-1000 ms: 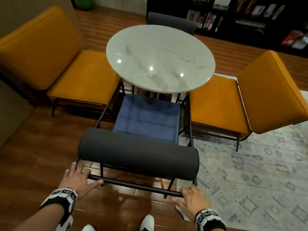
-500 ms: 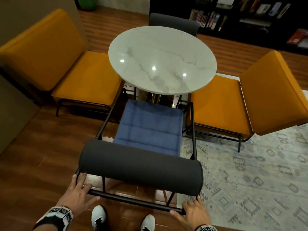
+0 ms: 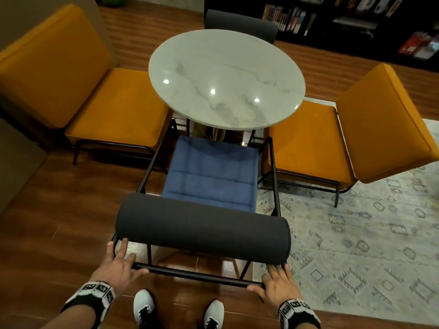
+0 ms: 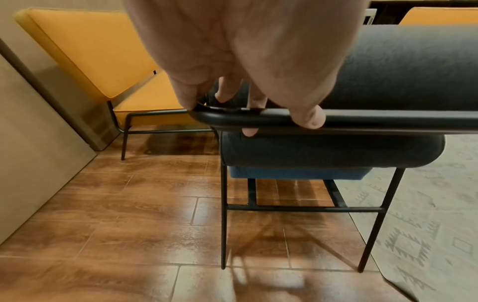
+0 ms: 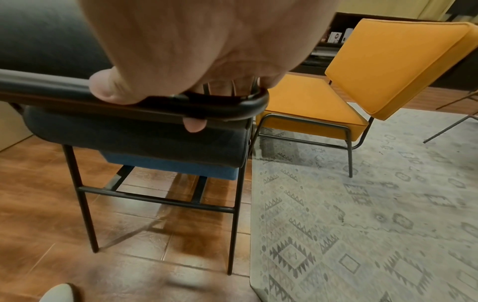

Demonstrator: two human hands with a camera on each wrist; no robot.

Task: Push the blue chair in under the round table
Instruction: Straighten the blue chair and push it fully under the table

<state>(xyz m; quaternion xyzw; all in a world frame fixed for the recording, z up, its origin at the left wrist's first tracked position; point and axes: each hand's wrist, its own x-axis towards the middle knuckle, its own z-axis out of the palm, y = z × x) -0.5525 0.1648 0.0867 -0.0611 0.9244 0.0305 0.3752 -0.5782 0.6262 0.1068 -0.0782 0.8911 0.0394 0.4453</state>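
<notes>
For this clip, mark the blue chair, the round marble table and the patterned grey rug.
Blue chair with black metal frame (image 3: 209,176): head view, middle of the blue seat cushion.
Round white marble table (image 3: 225,67): head view, bare centre of the top.
Patterned grey rug (image 3: 368,245): head view, open stretch right of the chair.

Two orange chairs (image 3: 123,110) (image 3: 332,138) stand left and right, a patterned rug (image 3: 368,245) lies right, and a dark bookshelf (image 3: 356,17) stands far back.

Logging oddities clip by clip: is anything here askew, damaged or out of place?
Nothing damaged or spilled. The blue chair stands slightly skewed to the table, most of its seat still outside. Both hands, left and right, hold its rear bar.
</notes>
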